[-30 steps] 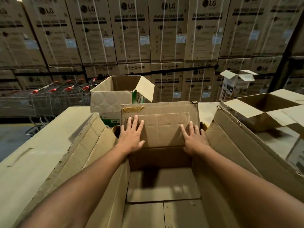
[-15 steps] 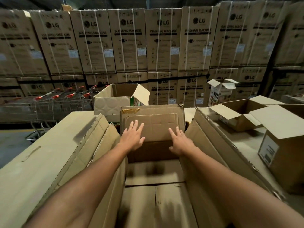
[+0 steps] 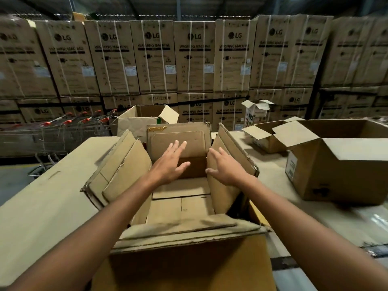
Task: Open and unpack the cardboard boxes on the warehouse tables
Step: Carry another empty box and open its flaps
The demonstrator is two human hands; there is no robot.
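A large open cardboard box stands on the table right in front of me, its four flaps raised or spread. Only bare cardboard shows on its floor. The far flap stands upright with a strip of brown tape at its top left. My left hand hovers over the box's far half with fingers straight and spread, holding nothing. My right hand is beside it, fingers straight, its palm close to the inner face of the right flap; whether it touches is unclear.
A flat cardboard sheet covers the table on the left. Other open boxes stand behind and at right. Shopping trolleys are parked at far left. Stacked washing-machine cartons wall the background.
Both hands have come off the far flap and drawn back over the box opening. The view has pulled back and up, so the near flap and more of the box now show.
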